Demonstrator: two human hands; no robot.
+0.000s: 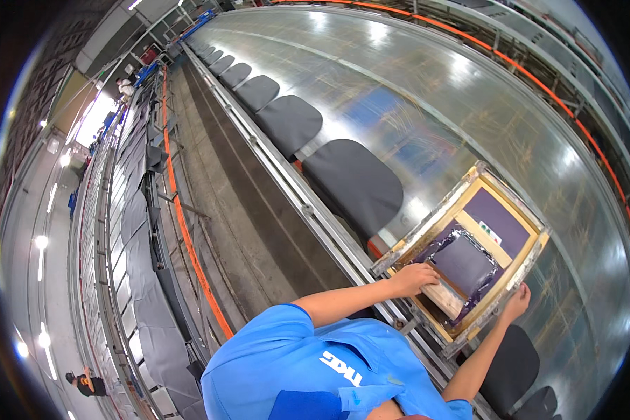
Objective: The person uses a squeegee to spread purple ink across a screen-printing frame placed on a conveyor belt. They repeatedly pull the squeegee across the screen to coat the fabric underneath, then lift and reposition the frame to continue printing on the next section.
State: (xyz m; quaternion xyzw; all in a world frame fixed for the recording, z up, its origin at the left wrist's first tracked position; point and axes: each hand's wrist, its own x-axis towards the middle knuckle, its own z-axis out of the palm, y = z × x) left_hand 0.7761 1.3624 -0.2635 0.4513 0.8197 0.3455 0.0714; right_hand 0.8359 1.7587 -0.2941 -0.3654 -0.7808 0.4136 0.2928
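A screen-printing frame (472, 183) with a purple mesh, a dark ink-smeared rectangle and a pale strip lies tilted over the long table (427, 105) at lower right. My left hand (416, 278) is closed on a squeegee with a pale wooden handle (441, 295), inside the frame's lower-left part. My right hand (516, 301) has its fingers curled on the frame's right-hand edge, near the lower corner. Dark grey padded panels (350, 182) line the table's near edge on both sides of the frame; the panel beside it is partly hidden by my arm and the frame.
A metal rail (308, 208) runs along the table edge. An aisle (238, 231) separates it from a parallel rack (140, 294) hung with grey sheets, edged by an orange strip (185, 231). A person in black (87, 381) stands beyond the rack; another person (124, 87) is farther back.
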